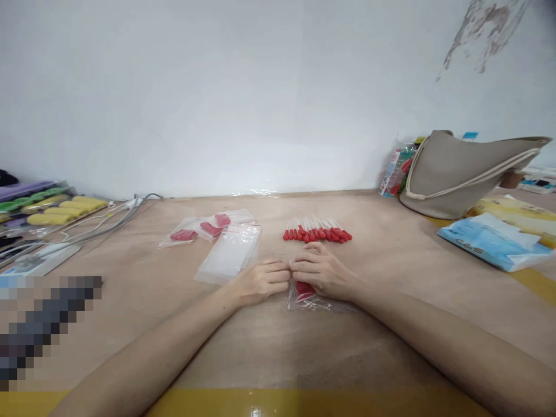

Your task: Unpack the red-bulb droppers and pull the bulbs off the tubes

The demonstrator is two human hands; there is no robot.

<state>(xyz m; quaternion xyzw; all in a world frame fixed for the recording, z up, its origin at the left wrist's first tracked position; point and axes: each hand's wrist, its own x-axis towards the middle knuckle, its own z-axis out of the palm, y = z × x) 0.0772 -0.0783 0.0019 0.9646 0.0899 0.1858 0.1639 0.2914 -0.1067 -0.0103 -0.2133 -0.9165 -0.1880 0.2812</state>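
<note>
My left hand (263,282) and my right hand (324,272) meet at the middle of the table, their fingers closed on a clear plastic bag (309,304). Red ends and thin whitish stems show through the bag, partly hidden under my right hand. Just beyond lies a row of thin pale sticks with red bulb-shaped ends (319,233); their exact kind is unclear. Left of my hands is a stack of flat clear bags (228,255). Behind it lie several clear bags with red pieces inside (211,227).
A grey bag (452,174) with a cord stands at the back right, beside a blue tissue pack (490,240). At the left are a white power strip (47,263), grey cables (117,222) and yellow rolled items (65,211). A white wall (217,104) rises behind the table.
</note>
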